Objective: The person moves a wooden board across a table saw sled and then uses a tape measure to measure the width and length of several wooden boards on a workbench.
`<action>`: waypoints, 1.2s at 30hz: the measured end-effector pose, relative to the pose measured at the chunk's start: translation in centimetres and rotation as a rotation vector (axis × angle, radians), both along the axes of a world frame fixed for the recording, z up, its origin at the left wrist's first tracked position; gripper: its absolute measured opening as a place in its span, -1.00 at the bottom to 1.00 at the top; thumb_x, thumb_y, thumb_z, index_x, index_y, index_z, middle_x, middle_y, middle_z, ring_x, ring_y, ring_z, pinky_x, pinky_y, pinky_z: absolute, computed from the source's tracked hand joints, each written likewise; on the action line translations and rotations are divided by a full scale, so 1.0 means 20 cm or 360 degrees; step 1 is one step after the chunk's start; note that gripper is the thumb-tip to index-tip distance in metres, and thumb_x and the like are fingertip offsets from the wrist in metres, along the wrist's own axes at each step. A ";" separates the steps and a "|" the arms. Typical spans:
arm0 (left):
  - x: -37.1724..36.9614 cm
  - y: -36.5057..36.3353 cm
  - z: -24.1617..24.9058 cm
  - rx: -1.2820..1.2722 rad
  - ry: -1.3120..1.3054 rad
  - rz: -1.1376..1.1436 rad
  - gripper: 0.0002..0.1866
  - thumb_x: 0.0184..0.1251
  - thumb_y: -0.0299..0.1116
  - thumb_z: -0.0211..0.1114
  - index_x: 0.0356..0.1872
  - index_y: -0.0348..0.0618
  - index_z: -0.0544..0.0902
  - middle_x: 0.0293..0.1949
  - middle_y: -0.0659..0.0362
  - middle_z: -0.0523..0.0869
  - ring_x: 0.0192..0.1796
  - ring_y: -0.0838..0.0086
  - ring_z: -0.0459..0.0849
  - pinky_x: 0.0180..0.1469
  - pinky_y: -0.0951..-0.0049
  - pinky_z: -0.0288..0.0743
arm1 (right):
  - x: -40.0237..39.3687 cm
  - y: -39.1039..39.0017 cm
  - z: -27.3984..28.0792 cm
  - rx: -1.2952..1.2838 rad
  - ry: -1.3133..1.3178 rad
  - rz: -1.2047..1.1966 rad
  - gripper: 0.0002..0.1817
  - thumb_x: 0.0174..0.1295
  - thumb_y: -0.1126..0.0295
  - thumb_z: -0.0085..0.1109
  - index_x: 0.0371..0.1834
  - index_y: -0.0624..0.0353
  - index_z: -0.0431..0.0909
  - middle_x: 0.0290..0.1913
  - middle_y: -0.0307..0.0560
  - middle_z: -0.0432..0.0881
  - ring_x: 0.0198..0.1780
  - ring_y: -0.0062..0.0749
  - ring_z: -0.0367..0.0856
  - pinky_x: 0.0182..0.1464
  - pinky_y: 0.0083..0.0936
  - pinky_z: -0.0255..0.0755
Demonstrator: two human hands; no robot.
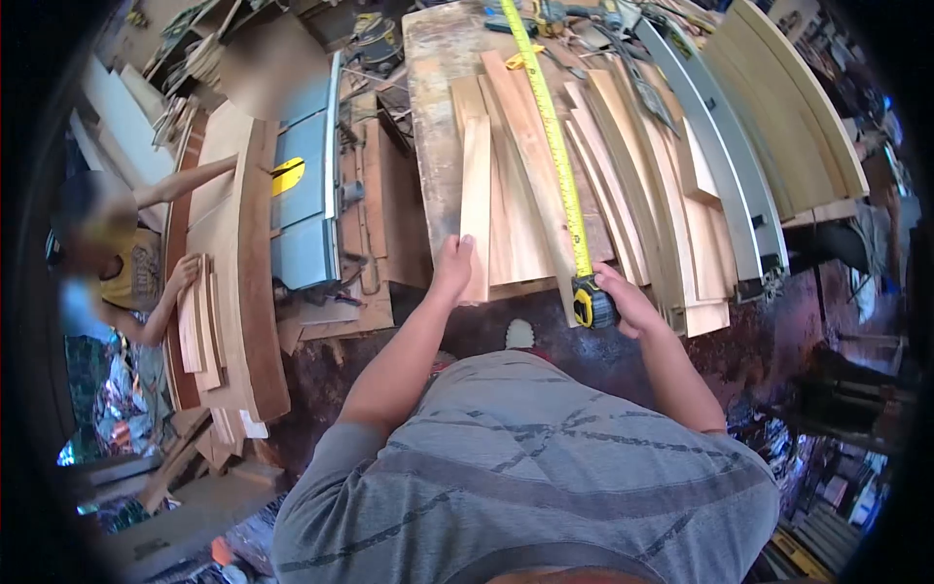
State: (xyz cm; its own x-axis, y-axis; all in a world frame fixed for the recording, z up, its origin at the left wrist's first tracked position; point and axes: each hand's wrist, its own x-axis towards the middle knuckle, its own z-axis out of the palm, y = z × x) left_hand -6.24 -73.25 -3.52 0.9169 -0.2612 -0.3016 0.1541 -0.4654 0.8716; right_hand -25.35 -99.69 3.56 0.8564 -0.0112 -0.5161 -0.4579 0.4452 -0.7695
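My right hand (pixel 630 300) is closed around a black and yellow tape measure (pixel 595 304). Its yellow blade (pixel 556 151) runs out away from me, lying along a long wooden board (pixel 525 122). With its fingers wrapped around the near end, my left hand (pixel 452 269) grips a shorter pale wooden board (pixel 475 195). Beneath and beside it are wider wooden planks (pixel 516 248) on the worn workbench (pixel 428 73). How far the left fingers reach under the board is hidden.
Several more boards (pixel 623 146) lie to the right, by a long grey metal rail (pixel 715 146) and a tall wood panel (pixel 778 107). Power tools (pixel 555 15) sit at the far end. At left, a co-worker's hand (pixel 183 273) touches wood strips beside a blue table saw (pixel 300 175).
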 end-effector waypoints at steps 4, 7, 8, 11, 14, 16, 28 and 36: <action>0.06 -0.15 -0.04 -0.0093 -0.0119 0.0009 -0.66 0.55 -0.23 0.12 0.08 -0.34 0.52 -0.08 -0.07 0.71 -0.02 0.26 0.67 0.09 0.26 0.48 | -0.15 0.04 0.03 -0.0059 0.0027 0.0047 -0.59 0.47 0.33 -0.09 0.34 0.16 0.38 0.10 -0.15 0.59 0.10 -0.55 0.56 0.15 -0.48 0.46; 0.09 -0.18 -0.02 -0.0460 0.0005 0.0056 -0.54 0.50 -0.24 0.21 0.26 -0.34 0.45 -0.04 0.03 0.71 0.07 0.38 0.64 0.17 0.37 0.45 | -0.35 0.10 0.05 -0.0332 0.0045 0.0124 -0.59 0.47 0.28 -0.03 0.32 0.16 0.40 0.06 -0.13 0.60 0.11 -0.47 0.54 0.22 -0.45 0.41; 0.09 -0.18 0.08 -0.0259 -0.0082 -0.0202 -0.45 0.40 -0.24 0.30 0.29 -0.35 0.41 0.03 -0.02 0.67 0.12 0.29 0.63 0.22 0.33 0.43 | -0.40 0.10 0.04 -0.0602 0.0038 0.0202 -0.57 0.47 0.26 0.00 0.33 0.16 0.39 0.06 -0.11 0.60 0.13 -0.44 0.53 0.25 -0.43 0.38; 0.06 -0.16 0.23 0.0325 -0.0442 -0.0587 -0.28 0.23 -0.23 0.44 0.34 -0.36 0.37 0.19 -0.14 0.56 0.23 0.12 0.56 0.32 0.25 0.38 | -0.63 0.13 0.04 -0.0686 0.0215 0.0324 -0.48 0.44 0.20 0.10 0.39 0.18 0.34 0.10 -0.07 0.59 0.18 -0.42 0.47 0.29 -0.41 0.32; 0.05 -0.08 0.19 0.0587 -0.0676 -0.0757 -0.10 0.03 -0.13 0.55 0.37 -0.32 0.36 0.40 -0.20 0.33 0.42 -0.05 0.35 0.43 0.16 0.30 | -0.84 0.17 0.01 -0.0636 0.0261 0.0353 -0.50 0.44 0.22 0.10 0.37 0.17 0.36 0.09 -0.08 0.59 0.17 -0.43 0.47 0.28 -0.44 0.32; 0.01 -0.01 0.18 0.0606 -0.0846 -0.1227 0.00 -0.01 -0.14 0.60 0.43 -0.36 0.28 0.47 -0.23 0.25 0.51 -0.06 0.24 0.52 0.18 0.17 | -0.91 0.22 0.04 -0.0615 0.0328 0.0366 -0.51 0.43 0.24 0.11 0.36 0.15 0.36 0.07 -0.09 0.59 0.16 -0.45 0.47 0.27 -0.45 0.32; 0.06 -0.20 0.08 0.0583 -0.1118 -0.1043 0.01 -0.08 0.09 0.59 0.46 -0.03 0.38 0.45 -0.12 0.33 0.53 -0.01 0.20 0.55 0.02 0.02 | -1.00 0.38 -0.05 -0.0491 0.0495 0.0158 -0.52 0.43 0.27 0.13 0.35 0.17 0.36 0.03 -0.09 0.58 0.10 -0.48 0.47 0.22 -0.46 0.35; 0.14 -0.24 0.08 0.0674 -0.0958 -0.1024 -0.11 0.06 0.10 0.52 0.43 0.04 0.41 0.47 -0.04 0.35 0.56 0.14 0.19 0.57 -0.07 -0.09 | -0.75 0.35 0.00 -0.0689 0.0286 0.0187 -0.52 0.43 0.33 0.09 0.37 0.21 0.34 0.09 -0.14 0.55 0.12 -0.47 0.46 0.22 -0.50 0.34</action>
